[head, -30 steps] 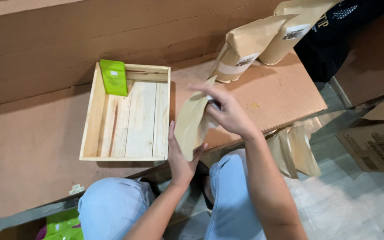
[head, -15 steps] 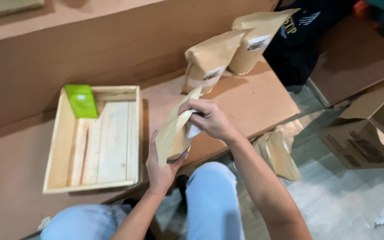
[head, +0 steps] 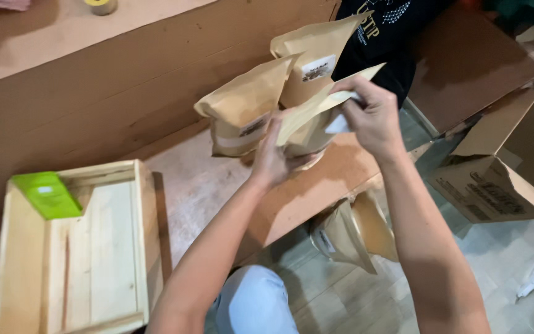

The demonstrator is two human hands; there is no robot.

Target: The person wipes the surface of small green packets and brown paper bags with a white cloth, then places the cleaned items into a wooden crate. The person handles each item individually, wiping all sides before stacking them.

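Brown board table [head: 205, 185]; hands [head: 372, 117] hold kraft pouch [head: 316, 117] over it

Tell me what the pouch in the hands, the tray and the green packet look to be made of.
Pouch: brown kraft paper by its look, matte and creased; any lining is hidden. Tray: pale unfinished wood, judging by the visible grain and plank seams. Green packet: probably plastic film or coated paper, smooth with a slight sheen.

tray [head: 143, 247] left on table [head: 199, 179] | pouches [head: 245, 108] behind hands [head: 273, 158]
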